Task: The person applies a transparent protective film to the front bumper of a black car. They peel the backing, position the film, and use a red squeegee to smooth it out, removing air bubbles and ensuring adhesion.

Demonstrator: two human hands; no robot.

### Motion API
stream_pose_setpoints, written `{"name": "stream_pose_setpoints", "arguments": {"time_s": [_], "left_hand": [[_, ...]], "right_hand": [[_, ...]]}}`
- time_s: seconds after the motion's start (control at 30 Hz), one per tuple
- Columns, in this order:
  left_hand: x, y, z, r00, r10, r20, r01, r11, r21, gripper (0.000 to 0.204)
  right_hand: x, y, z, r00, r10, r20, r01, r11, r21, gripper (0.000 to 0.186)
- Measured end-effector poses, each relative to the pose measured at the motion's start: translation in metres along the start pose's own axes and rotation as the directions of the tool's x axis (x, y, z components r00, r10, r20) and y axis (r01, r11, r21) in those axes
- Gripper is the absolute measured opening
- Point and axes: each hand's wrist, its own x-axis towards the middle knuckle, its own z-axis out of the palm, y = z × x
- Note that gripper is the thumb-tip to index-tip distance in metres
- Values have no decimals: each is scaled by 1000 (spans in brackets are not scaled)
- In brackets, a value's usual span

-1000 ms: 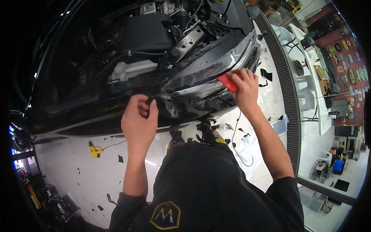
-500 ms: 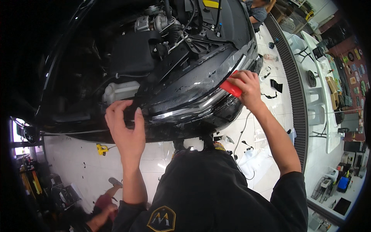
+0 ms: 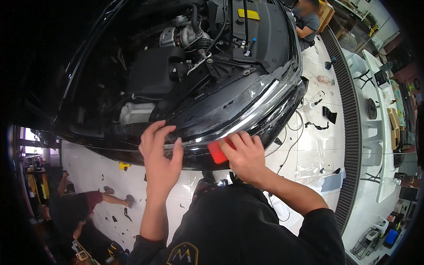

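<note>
- Head view, far left: a second person (image 3: pixel 77 207) is seen low on the white floor (image 3: pixel 95 170), well apart from the car; a small yellow object (image 3: pixel 124 166) lies on the floor near the bumper.
- Left hand (image 3: pixel 160 161) is laid flat with fingers spread on the near edge of the black bumper (image 3: pixel 207 119), pressing a clear film (image 3: pixel 265 88) there; nothing is gripped.
- A red squeegee (image 3: pixel 217 151) is clamped in the right hand (image 3: pixel 245 155), just right of the left hand, its edge pressed against the bumper's chrome strip (image 3: pixel 247 121).
- Beyond the hands, the open engine bay (image 3: pixel 198 48) is seen, with a white reservoir (image 3: pixel 137 112) at its left.
- Far right: a third person (image 3: pixel 309 22) is crouched at the car's far corner; black scraps (image 3: pixel 329 114) lie on the floor, and a dark drain grate (image 3: pixel 349 110) runs alongside.
</note>
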Motion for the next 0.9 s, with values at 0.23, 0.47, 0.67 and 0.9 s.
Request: {"name": "stream_pose_setpoints", "arguments": {"time_s": [0.23, 0.47, 0.67, 0.9], "left_hand": [[-2, 11, 13, 1000, -11, 29, 13, 998, -56, 32], [-2, 21, 27, 1000, -4, 29, 8, 990, -138, 30], [-17, 12, 19, 999, -38, -7, 37, 990, -137, 33], [-11, 22, 21, 998, -13, 68, 20, 995, -95, 32]], "right_hand": [[4, 36, -10, 990, 66, 122, -53, 993, -107, 26], [6, 184, -21, 996, 67, -56, -76, 977, -199, 39], [4, 98, -10, 964, 129, -234, -115, 991, 73, 37], [-3, 140, 9, 985, 99, -138, -108, 992, -61, 31]]}}
